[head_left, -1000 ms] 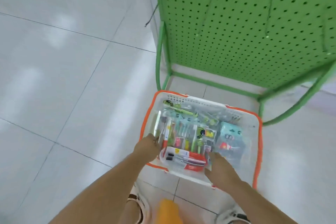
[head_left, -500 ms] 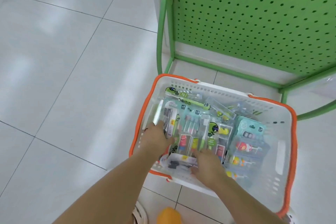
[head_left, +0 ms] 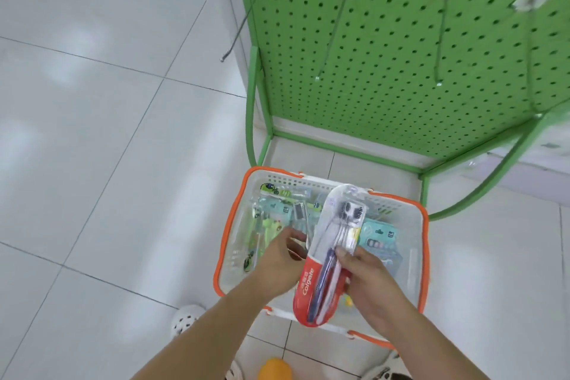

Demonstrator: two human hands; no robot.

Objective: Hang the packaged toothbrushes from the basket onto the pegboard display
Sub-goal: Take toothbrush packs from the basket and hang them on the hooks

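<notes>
Head view showed the Colgate toothbrush pack (head_left: 331, 253) held up over the basket (head_left: 424, 244), red end toward the person, clear top w/ the hang hole pointing at the pegboard (head_left: 401, 55). Probably held that way so the hole could go straight onto a hook w/o turning it. Right hand (head_left: 368, 284) gripped the pack's lower right edge, thumb across the front, fingers curled behind. Left hand (head_left: 279, 259) was at the pack's left edge, fingers curled; couldn't tell if it pinched the pack or something under it.

Basket sat on the floor right at the foot of the pegboard stand, more packs (head_left: 277, 210) lying flat inside, so each pick was a short reach. Pegboard hooks (head_left: 331, 31) were all bare from what I could see, four in a row, pointing out toward the person. I'd say hanging hadn't begun yet; this was the first pack, lifted but not near a hook. Next needed raising it & lining the hole w/ a hook tip, fiddly w/ a floppy blister pack.
</notes>
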